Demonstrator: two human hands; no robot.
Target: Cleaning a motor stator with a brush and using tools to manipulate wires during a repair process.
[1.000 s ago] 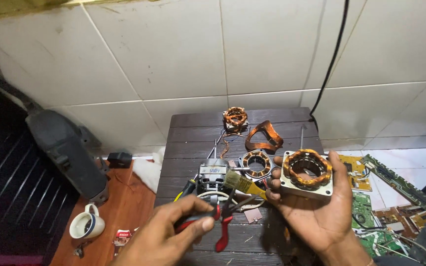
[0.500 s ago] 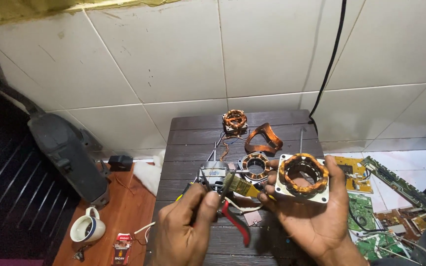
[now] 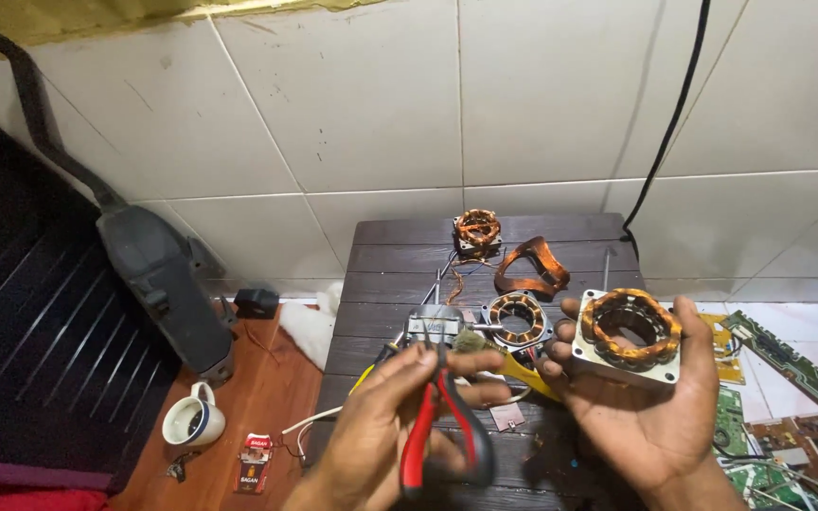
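While the dark wooden counter (image 3: 381, 260) is seen from above, a pair of pliers (image 3: 439, 416) with red and black handles is gripped in the left hand (image 3: 381, 440), above the counter's near edge. A square motor part (image 3: 629, 336) wound with copper wire is held in the right hand (image 3: 641, 416), over the counter's right edge. More copper coils (image 3: 518, 317) are laid out on the counter, further back. A folded copper strip (image 3: 532, 268) is seen near the counter's back right corner. Left of the counter, a white cup (image 3: 191, 421) is set on the red floor (image 3: 267, 378).
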